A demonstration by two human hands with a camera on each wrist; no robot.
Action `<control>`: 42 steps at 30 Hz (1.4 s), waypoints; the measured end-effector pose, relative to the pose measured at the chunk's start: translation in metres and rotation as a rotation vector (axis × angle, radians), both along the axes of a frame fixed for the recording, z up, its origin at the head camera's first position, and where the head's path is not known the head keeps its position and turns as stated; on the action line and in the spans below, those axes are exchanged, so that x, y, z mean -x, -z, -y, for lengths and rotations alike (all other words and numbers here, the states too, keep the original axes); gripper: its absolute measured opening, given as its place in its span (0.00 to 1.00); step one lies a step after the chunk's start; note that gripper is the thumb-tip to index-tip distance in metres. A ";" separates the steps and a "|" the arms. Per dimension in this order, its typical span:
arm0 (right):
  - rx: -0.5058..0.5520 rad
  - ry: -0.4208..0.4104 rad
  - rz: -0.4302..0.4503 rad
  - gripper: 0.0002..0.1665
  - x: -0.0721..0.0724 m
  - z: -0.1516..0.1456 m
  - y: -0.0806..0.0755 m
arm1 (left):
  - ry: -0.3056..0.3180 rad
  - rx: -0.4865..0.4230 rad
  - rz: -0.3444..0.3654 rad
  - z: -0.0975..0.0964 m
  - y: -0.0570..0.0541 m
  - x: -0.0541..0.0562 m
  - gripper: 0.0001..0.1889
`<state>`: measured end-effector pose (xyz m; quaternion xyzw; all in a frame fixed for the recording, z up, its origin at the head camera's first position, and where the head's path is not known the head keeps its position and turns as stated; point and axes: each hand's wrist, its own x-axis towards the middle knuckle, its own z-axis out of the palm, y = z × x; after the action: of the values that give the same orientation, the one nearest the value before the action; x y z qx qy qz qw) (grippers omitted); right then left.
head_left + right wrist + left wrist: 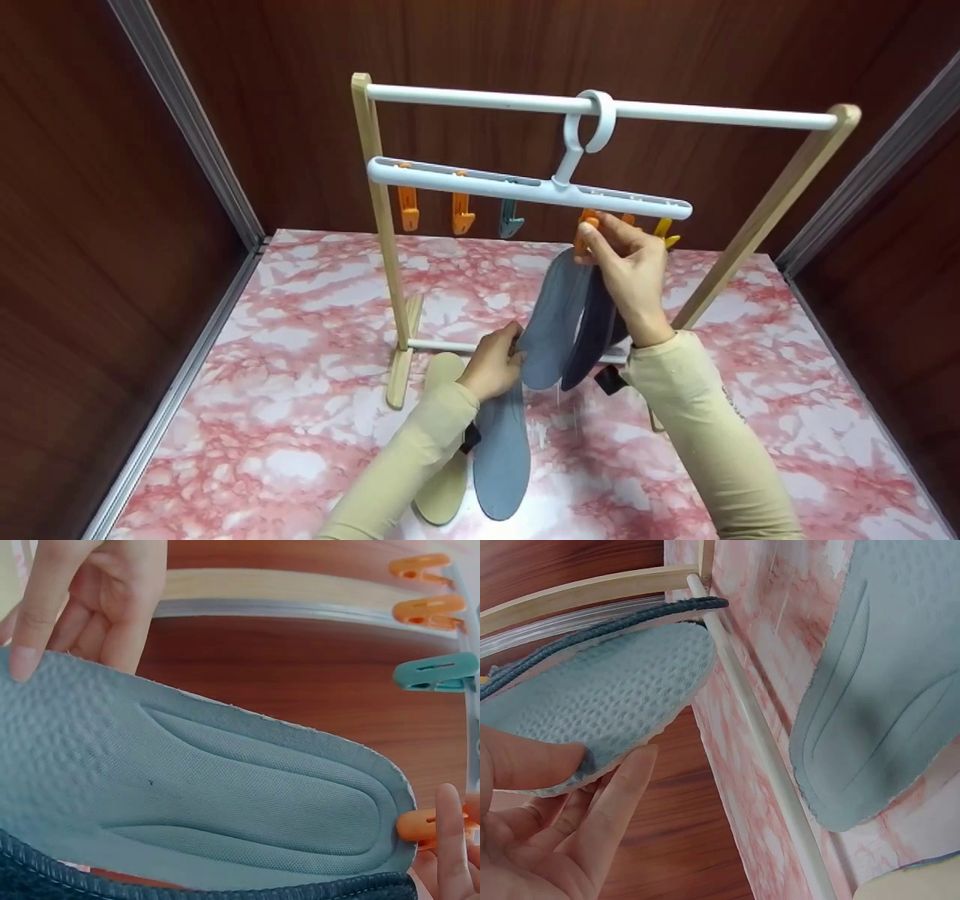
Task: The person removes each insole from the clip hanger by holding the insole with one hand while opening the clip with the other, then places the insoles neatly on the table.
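My left hand (491, 365) pinches the side edge of a grey-blue insole (551, 330) between thumb and fingers, near its dimpled lower end. At the insole's upper end, my right hand (636, 274) grips an orange clip (417, 825), whose tip overlaps the heel edge in the right wrist view. The clip hangs below the white hanger bar (480, 184). Right behind this insole a dark navy insole (586, 337) hangs close alongside. On the table below my left hand lie another grey-blue insole (501, 465) and a beige insole (442, 499), partly hidden by my sleeve.
The hanger's hook (600, 124) loops over the white rail (480, 99) of a wooden-legged rack (382, 225). Left on the bar dangle two orange clips (462, 214) and a teal clip (510, 219); a yellow clip (664, 229) is at right. Brown panels (97, 225) enclose the marbled table (300, 420).
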<state>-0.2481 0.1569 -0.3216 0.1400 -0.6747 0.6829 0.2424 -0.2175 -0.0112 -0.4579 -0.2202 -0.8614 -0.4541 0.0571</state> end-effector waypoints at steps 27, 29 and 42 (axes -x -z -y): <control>-0.061 0.038 0.060 0.19 0.005 -0.005 0.007 | -0.018 0.031 0.096 0.012 0.022 -0.026 0.09; -0.061 0.021 0.060 0.19 0.005 -0.006 0.008 | -0.013 0.009 0.107 0.013 0.023 -0.028 0.10; -0.107 -0.034 0.063 0.20 0.004 -0.010 0.015 | 0.032 -0.059 0.202 0.021 0.030 -0.040 0.05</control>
<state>-0.2522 0.1669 -0.3369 0.1428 -0.7152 0.6538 0.2016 -0.1776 -0.0318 -0.4878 -0.1851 -0.8455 -0.4999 -0.0310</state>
